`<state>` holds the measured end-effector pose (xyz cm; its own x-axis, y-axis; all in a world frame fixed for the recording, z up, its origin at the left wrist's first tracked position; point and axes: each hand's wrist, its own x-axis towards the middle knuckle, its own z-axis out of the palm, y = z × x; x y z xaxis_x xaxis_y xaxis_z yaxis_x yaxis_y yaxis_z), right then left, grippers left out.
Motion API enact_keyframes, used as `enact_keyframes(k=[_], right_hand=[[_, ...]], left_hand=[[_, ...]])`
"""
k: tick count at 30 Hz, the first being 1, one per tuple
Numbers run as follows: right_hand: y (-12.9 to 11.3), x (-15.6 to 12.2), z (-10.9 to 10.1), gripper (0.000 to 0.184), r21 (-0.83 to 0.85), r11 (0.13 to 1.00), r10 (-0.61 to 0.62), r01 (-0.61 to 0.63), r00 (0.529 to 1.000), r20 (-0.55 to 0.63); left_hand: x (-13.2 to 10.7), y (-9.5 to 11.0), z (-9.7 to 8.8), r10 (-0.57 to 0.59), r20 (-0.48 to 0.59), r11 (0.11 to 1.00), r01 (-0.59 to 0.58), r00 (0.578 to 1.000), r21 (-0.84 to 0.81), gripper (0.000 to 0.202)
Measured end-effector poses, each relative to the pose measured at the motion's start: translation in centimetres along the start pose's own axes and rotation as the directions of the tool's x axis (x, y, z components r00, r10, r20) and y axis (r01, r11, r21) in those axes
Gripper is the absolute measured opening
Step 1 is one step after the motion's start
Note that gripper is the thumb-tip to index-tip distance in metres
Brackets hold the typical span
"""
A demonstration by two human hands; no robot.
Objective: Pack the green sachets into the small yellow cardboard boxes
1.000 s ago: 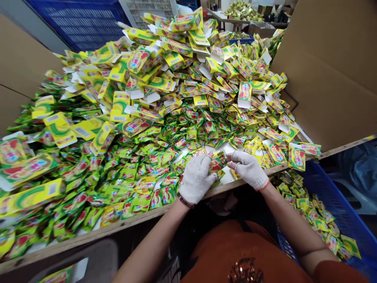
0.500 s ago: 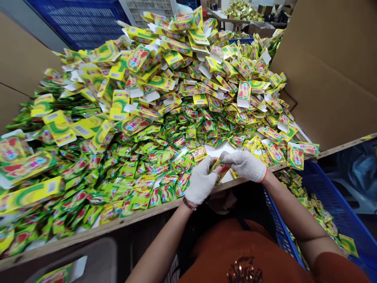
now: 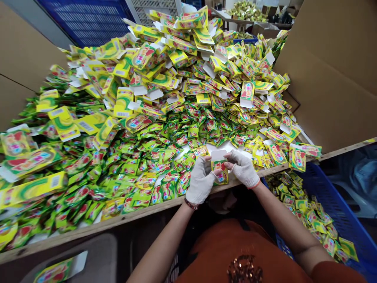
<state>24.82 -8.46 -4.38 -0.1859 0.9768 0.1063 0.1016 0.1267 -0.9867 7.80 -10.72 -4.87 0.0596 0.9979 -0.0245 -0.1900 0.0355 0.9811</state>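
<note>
A small yellow-green printed carton (image 3: 219, 169) stands upright between my two hands at the table's front edge, its white top flap raised. My left hand (image 3: 202, 179), in a white glove with bare fingertips, grips the carton's left side. On the other side my right hand (image 3: 242, 168), gloved alike, pinches the carton near its upper right edge. Around the hands lie small green sachets (image 3: 169, 179) and several yellow sachets (image 3: 145, 181). A bare white patch of tabletop (image 3: 216, 146) shows just behind the carton.
A big heap of open cartons (image 3: 144, 57) covers the back of the table. Cardboard walls (image 3: 330, 78) flank it. To my lower right, a blue crate (image 3: 338, 204) holds many cartons. One carton (image 3: 55, 272) lies on a grey seat at lower left. A wooden rim (image 3: 97, 228) edges the table.
The carton has turned upright, so its printed face and white flap now show. My right hand has shifted slightly down and right. The view has moved a little.
</note>
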Motion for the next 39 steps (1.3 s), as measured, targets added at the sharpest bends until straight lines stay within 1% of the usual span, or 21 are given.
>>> enact_keyframes(k=[3, 5, 7, 8, 10, 12, 14, 17, 20, 22, 24, 26, 29, 31, 32, 34, 36, 38, 39], right_hand=[[-0.5, 0.2, -0.3, 0.022, -0.094, 0.994, -0.049, 0.054, 0.997, 0.06], [-0.8, 0.6, -0.4, 0.022, -0.14, 0.987, -0.066, 0.079, 0.994, 0.089], [-1.0, 1.0, -0.3, 0.022, -0.106, 0.992, -0.061, 0.073, 0.992, 0.112], [-1.0, 1.2, -0.3, 0.023, -0.067, 0.996, -0.052, 0.061, 0.99, 0.128], [-1.1, 1.5, -0.1, 0.033, -0.001, 0.999, -0.04, 0.041, 0.989, 0.143], [-1.4, 1.7, 0.0, 0.036, -0.03, 0.998, -0.051, 0.056, 0.987, 0.153], [-2.1, 1.7, -0.1, 0.029, -0.115, 0.99, -0.068, 0.087, 0.985, 0.158], [-3.2, 1.7, -0.4, 0.025, -0.216, 0.971, -0.057, 0.099, 0.979, 0.195], [-4.2, 1.8, -0.6, 0.02, -0.256, 0.962, -0.035, 0.093, 0.975, 0.221], [-4.6, 1.9, -0.6, 0.019, -0.273, 0.956, -0.048, 0.107, 0.976, 0.213], [-4.9, 1.9, -0.7, 0.018, -0.321, 0.936, -0.078, 0.143, 0.975, 0.208], [-4.8, 1.7, -0.8, 0.017, -0.363, 0.904, -0.145, 0.225, 0.961, 0.235], [-4.3, 1.1, -1.3, 0.018, -0.373, 0.835, -0.28, 0.404, 0.896, 0.344], [-3.8, 0.6, -1.6, 0.028, -0.382, 0.788, -0.331, 0.483, 0.855, 0.399], [-3.6, 0.3, -1.7, 0.034, -0.391, 0.771, -0.337, 0.503, 0.843, 0.419], [-3.3, 0.0, -1.7, 0.04, -0.388, 0.764, -0.335, 0.515, 0.831, 0.443], [-3.1, -0.1, -1.4, 0.038, -0.372, 0.782, -0.32, 0.499, 0.835, 0.446], [-3.0, 0.1, -0.8, 0.032, -0.364, 0.814, -0.293, 0.453, 0.86, 0.417], [-3.0, 0.2, -0.6, 0.029, -0.359, 0.837, -0.267, 0.414, 0.88, 0.392]], left_hand=[[0.1, 0.5, -1.1, 0.062, 0.08, 0.986, -0.073, 0.995, 0.148, 0.038], [0.3, 0.9, -1.8, 0.102, 0.116, 0.959, -0.128, 0.988, 0.251, 0.026], [0.6, 1.3, -2.2, 0.115, 0.133, 0.94, -0.151, 0.984, 0.306, 0.02], [0.7, 1.4, -2.3, 0.111, 0.134, 0.939, -0.148, 0.985, 0.31, 0.019], [0.8, 1.5, -2.1, 0.086, 0.121, 0.955, -0.117, 0.989, 0.271, 0.02], [0.8, 1.6, -1.9, 0.064, 0.102, 0.978, -0.083, 0.993, 0.191, 0.028], [0.8, 1.7, -1.6, 0.056, 0.081, 0.987, -0.068, 0.995, 0.147, 0.038], [0.6, 1.9, -1.5, 0.049, 0.09, 0.981, -0.065, 0.995, 0.182, 0.044], [0.3, 2.1, -1.7, 0.069, 0.109, 0.965, -0.094, 0.992, 0.246, 0.048], [0.2, 2.2, -1.9, 0.095, 0.115, 0.945, -0.126, 0.989, 0.301, 0.049], [0.1, 2.1, -2.0, 0.108, 0.142, 0.934, -0.149, 0.984, 0.326, 0.048], [0.1, 2.0, -2.1, 0.104, 0.182, 0.936, -0.158, 0.978, 0.315, 0.046], [0.0, 1.8, -2.2, 0.109, 0.207, 0.941, -0.168, 0.972, 0.293, 0.043], [0.0, 1.6, -2.2, 0.138, 0.196, 0.932, -0.194, 0.971, 0.307, 0.037], [0.0, 1.5, -2.3, 0.166, 0.192, 0.915, -0.224, 0.967, 0.335, 0.031], [-0.1, 1.4, -2.4, 0.252, 0.196, 0.86, -0.312, 0.948, 0.403, 0.019], [-0.3, 1.4, -2.5, 0.336, 0.218, 0.799, -0.4, 0.916, 0.448, 0.013], [-0.5, 1.4, -2.4, 0.364, 0.232, 0.78, -0.431, 0.902, 0.453, 0.014], [-0.5, 1.5, -2.3, 0.352, 0.231, 0.787, -0.42, 0.907, 0.453, 0.014]])
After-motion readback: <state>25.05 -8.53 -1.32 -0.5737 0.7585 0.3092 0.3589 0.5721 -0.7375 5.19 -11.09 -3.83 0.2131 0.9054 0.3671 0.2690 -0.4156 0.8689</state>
